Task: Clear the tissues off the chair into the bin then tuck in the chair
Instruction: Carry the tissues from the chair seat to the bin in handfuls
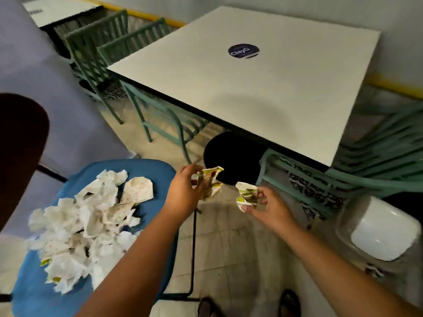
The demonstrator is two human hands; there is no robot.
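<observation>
A blue chair seat at lower left carries a heap of several crumpled white tissues and printed wrappers. To its right, over the tiled floor, my left hand pinches a crumpled green-printed tissue. My right hand grips a second crumpled printed tissue. Both hands hover between the chair and a white bin with a swing lid at lower right. The bin's lid looks closed.
A white square table with a dark round sticker stands ahead, its black round base just beyond my hands. Green metal chairs are tucked around it. A dark chair back rises at the left. My feet show at the bottom.
</observation>
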